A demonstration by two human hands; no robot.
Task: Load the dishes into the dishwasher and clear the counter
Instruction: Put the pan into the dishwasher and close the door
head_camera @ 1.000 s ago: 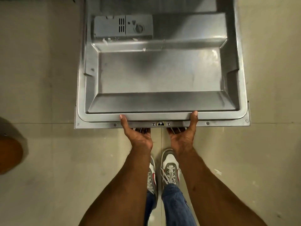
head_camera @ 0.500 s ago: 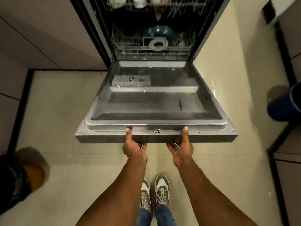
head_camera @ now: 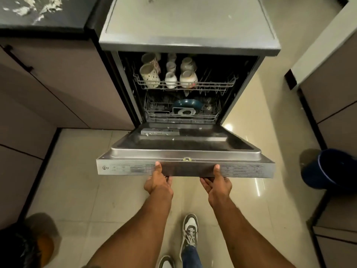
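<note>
The dishwasher door [head_camera: 185,151] hangs partly raised, its steel inner face up and its control edge toward me. My left hand [head_camera: 158,183] grips that front edge from below, thumb on the edge face. My right hand [head_camera: 217,185] holds it the same way further right. Inside, the upper rack [head_camera: 212,85] carries several upturned mugs and cups [head_camera: 149,75]. The lower rack [head_camera: 154,115] holds a dark blue bowl [head_camera: 186,104].
A dark counter [head_camera: 44,12] with pale smears lies at top left over brown cabinets [head_camera: 58,80]. A blue bucket [head_camera: 334,169] stands on the floor at right. An orange and black object [head_camera: 29,248] sits at bottom left. My shoes are below the door.
The door has swung up from lying flat, both hands lifting its front edge. My view has risen, so the racks, dishwasher top and counter now show.
</note>
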